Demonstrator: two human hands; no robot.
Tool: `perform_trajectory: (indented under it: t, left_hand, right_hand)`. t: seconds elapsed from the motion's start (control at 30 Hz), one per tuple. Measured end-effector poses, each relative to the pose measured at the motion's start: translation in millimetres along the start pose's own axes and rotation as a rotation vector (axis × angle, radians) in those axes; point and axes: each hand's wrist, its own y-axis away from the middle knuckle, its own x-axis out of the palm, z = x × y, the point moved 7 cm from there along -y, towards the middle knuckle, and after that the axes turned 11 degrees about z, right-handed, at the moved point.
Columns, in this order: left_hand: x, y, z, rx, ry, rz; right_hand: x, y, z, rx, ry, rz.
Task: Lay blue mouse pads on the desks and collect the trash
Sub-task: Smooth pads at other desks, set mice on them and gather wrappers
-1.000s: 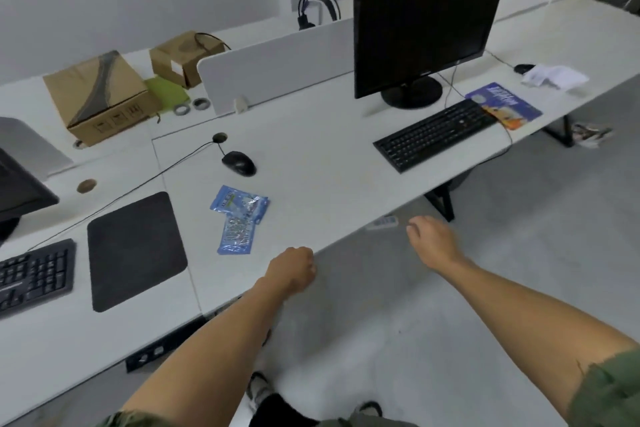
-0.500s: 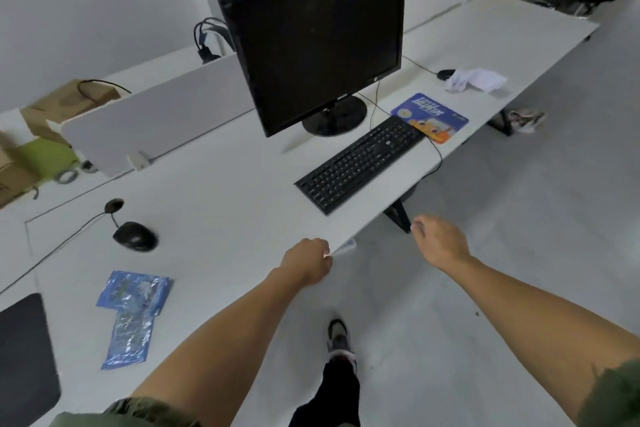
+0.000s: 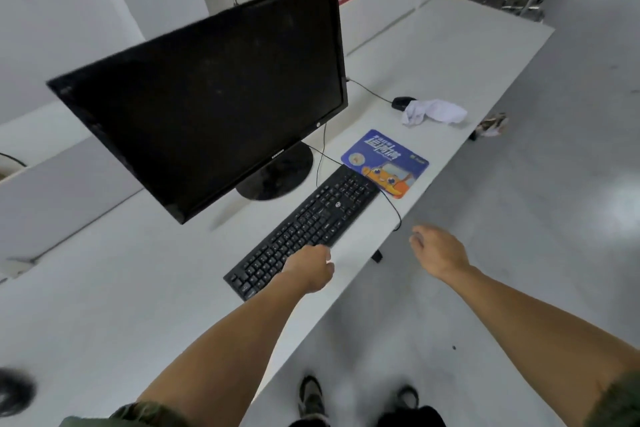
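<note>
Hanging over the near end of the black keyboard (image 3: 311,218), the left hand (image 3: 310,269) is balled into a fist, with nothing showing inside it. The right hand (image 3: 438,255) floats just off the desk's near edge, above the grey floor, its fingers loosely bent and holding nothing. The blue mouse pad (image 3: 391,158), printed with an orange cartoon figure, lies flat on the white desk (image 3: 467,55) at the far end of the keyboard, one corner meeting the keyboard's end. It sits well apart from both hands: most of the keyboard's length lies between the fist and the pad, and the right hand is nearer than the pad and off the desk. A thin black cable (image 3: 391,204) crosses the pad's near corner and loops over the desk edge. Farther along, a crumpled white tissue (image 3: 434,111) lies against a black mouse (image 3: 401,102). A dark monitor (image 3: 214,90) stands left of the pad on a round base behind the keyboard. On the floor beyond the desk's right edge lies a crumpled scrap (image 3: 491,123).
</note>
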Motion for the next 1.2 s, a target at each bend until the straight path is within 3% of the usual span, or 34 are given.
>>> perform_trajectory:
  t: [0.2, 0.6, 1.0, 1.2]
  left_hand:
    - [-12, -62, -42, -0.052, -0.007, 0.029]
    - [-36, -168, -151, -0.222, 0.009, -0.039]
    - [-62, -232, -146, -0.271, 0.018, -0.162]
    - [-83, -267, -126, -0.373, 0.024, -0.112]
  right_hand:
    - [-22, -79, -43, -0.025, 0.034, 0.058]
    - [-72, -230, -78, -0.332, 0.223, 0.246]
    - [-46, -284, -40, -0.559, 0.351, 0.354]
    - [-34, -313, -24, -0.686, 0.416, 0.408]
